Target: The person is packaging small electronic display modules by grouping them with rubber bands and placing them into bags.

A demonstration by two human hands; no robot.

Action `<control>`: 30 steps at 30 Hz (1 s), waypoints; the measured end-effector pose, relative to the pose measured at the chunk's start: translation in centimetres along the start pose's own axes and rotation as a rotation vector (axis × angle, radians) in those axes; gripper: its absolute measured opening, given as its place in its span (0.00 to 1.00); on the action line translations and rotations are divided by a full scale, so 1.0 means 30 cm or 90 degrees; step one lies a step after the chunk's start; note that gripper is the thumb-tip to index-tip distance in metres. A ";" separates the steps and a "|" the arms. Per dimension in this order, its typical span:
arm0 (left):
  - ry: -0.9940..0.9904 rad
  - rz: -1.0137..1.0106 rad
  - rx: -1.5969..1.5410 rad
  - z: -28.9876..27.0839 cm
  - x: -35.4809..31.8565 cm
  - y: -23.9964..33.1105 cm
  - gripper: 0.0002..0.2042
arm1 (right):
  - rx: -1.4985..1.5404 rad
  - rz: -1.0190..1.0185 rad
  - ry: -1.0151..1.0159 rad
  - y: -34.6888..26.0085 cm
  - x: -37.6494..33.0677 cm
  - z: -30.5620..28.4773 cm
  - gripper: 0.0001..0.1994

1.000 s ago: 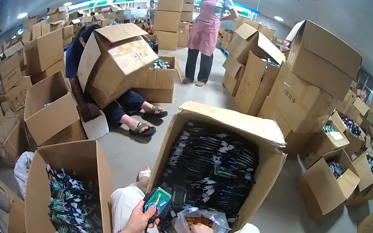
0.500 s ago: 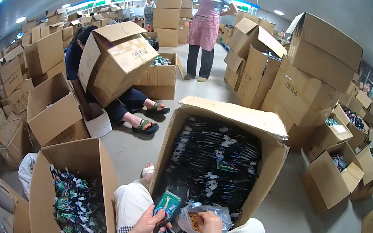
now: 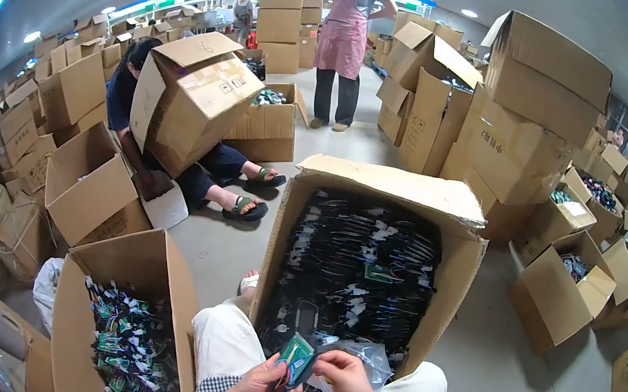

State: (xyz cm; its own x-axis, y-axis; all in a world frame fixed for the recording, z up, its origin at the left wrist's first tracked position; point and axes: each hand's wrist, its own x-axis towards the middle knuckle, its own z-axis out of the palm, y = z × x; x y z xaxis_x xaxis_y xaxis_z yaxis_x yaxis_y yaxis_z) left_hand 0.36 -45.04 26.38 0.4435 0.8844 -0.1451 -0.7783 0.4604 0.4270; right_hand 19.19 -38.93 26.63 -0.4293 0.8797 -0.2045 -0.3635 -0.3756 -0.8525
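Note:
My left hand (image 3: 263, 386) grips a green circuit board (image 3: 294, 355) with coloured wires and a white plug hanging below it. The board sits against a dark casing. My right hand (image 3: 343, 376) is pinched at the board's right edge; whatever its fingertips hold is too small or hidden to make out. Behind that hand a clear plastic bag (image 3: 379, 362) lies on my lap. Between my knees stands a large open carton (image 3: 455, 292) filled with rows of black parts with white plugs and wires. One loose green board (image 3: 378, 274) lies on those rows.
Left of my leg, an open carton (image 3: 178, 315) holds a heap of wired green boards. Farther left a seated person (image 3: 123, 99) reaches into a box behind a tilted carton (image 3: 191, 107). Another person in a pink apron (image 3: 343, 42) stands ahead. Stacked cartons (image 3: 510, 155) rise at right.
My right hand has come out of the plastic bag, where it was among small yellow pieces, and moved left to the circuit board. My left hand has tilted the board and shifted slightly right.

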 end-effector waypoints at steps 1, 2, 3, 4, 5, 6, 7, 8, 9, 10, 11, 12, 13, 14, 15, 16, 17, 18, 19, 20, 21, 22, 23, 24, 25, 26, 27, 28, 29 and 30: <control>-0.041 0.017 0.007 0.009 -0.004 0.002 0.19 | 0.213 0.001 -0.038 -0.023 -0.012 0.010 0.05; -0.041 0.016 0.007 0.009 -0.002 0.006 0.19 | 0.214 0.001 -0.037 -0.027 -0.015 -0.002 0.05; -0.047 0.032 -0.001 0.007 -0.003 0.013 0.20 | 0.319 -0.014 -0.163 -0.030 -0.018 -0.018 0.06; -0.052 0.048 -0.009 0.004 -0.005 0.023 0.21 | 0.423 -0.030 -0.290 -0.035 -0.023 -0.032 0.07; -0.035 0.043 -0.027 0.006 -0.001 0.038 0.22 | 0.316 0.034 -0.288 -0.074 -0.061 -0.016 0.08; -0.039 0.066 -0.059 -0.002 0.005 0.054 0.24 | 0.315 0.035 -0.288 -0.075 -0.053 -0.045 0.08; -0.038 0.095 -0.058 -0.001 0.005 0.077 0.24 | 0.074 0.218 -0.398 -0.071 -0.033 -0.084 0.09; -0.038 0.122 -0.058 0.010 0.010 0.102 0.24 | -0.177 0.396 -0.492 -0.070 -0.029 -0.112 0.11; -0.040 0.131 -0.074 0.013 0.013 0.113 0.23 | -0.183 0.415 -0.516 -0.056 -0.047 -0.125 0.15; -0.041 0.130 -0.074 0.012 0.010 0.116 0.23 | -0.183 0.415 -0.514 -0.071 -0.056 -0.149 0.15; -0.006 0.145 -0.035 0.016 0.005 0.118 0.22 | -0.077 0.206 -0.537 -0.094 -0.067 -0.180 0.17; 0.030 0.159 0.004 0.026 0.000 0.121 0.21 | 0.029 -0.004 -0.548 -0.105 -0.072 -0.196 0.19; 0.023 0.170 0.029 0.043 -0.005 0.121 0.20 | 0.191 -0.143 -0.512 -0.073 -0.049 -0.206 0.23; 0.025 0.171 0.028 0.039 -0.008 0.114 0.20 | 0.303 -0.205 -0.455 -0.140 -0.061 -0.112 0.28; 0.117 0.156 0.173 0.036 -0.012 0.105 0.17 | 0.206 -0.295 -0.370 -0.192 -0.062 -0.044 0.30; 0.211 0.139 0.318 0.035 -0.018 0.099 0.15 | 0.108 -0.380 -0.284 -0.228 -0.056 -0.005 0.31; 0.148 0.146 0.501 0.044 -0.019 0.106 0.14 | 0.108 -0.379 -0.284 -0.249 -0.041 -0.007 0.31; 0.148 0.147 0.500 0.049 -0.023 0.100 0.14 | -0.195 -0.386 -0.260 -0.265 -0.023 -0.018 0.32; 0.139 0.190 0.881 0.057 -0.024 0.090 0.16 | -0.497 -0.378 -0.226 -0.274 -0.015 -0.020 0.33; 0.120 0.227 1.262 0.071 -0.025 0.076 0.17 | -0.602 -0.440 -0.252 -0.255 -0.002 0.013 0.29; 0.136 0.042 1.371 0.155 -0.028 0.062 0.17 | -0.763 -0.381 -0.275 -0.254 0.010 0.045 0.27; 0.080 -0.064 1.442 0.223 -0.022 0.054 0.15 | -0.922 -0.316 -0.299 -0.262 0.023 0.079 0.26; -0.016 0.022 1.412 0.232 -0.036 0.037 0.16 | -0.950 -0.224 -0.301 -0.268 0.039 0.101 0.24; -0.111 0.107 1.374 0.229 -0.051 0.021 0.16 | -0.858 -0.151 -0.309 -0.245 0.079 0.073 0.21; -0.201 0.229 1.256 0.199 -0.066 0.019 0.17 | -0.548 0.022 -0.243 -0.217 0.105 0.036 0.20; -0.206 0.230 1.254 0.171 -0.096 0.021 0.17 | -0.234 0.180 -0.162 -0.186 0.119 -0.016 0.20; -0.024 0.197 0.850 0.150 -0.132 0.028 0.18 | -0.025 0.094 -0.154 -0.170 0.105 -0.053 0.25; 0.134 0.151 0.439 0.135 -0.157 0.034 0.18 | -0.023 0.093 -0.151 -0.140 0.090 -0.068 0.25; 0.115 0.227 0.201 0.154 -0.153 0.058 0.18 | -0.040 -0.009 -0.153 -0.138 0.055 -0.036 0.29; 0.069 0.241 0.106 0.111 -0.135 0.075 0.17 | -0.054 -0.110 -0.153 -0.134 0.032 -0.010 0.33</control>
State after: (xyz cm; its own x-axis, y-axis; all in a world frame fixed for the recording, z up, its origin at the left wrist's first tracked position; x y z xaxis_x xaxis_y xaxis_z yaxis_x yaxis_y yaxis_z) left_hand -1.71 -47.85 30.89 0.0838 0.9957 -0.0387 -0.7910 0.0901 0.6052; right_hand 20.50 -36.48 29.73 -0.5539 0.8306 0.0573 -0.3817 -0.1922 -0.9041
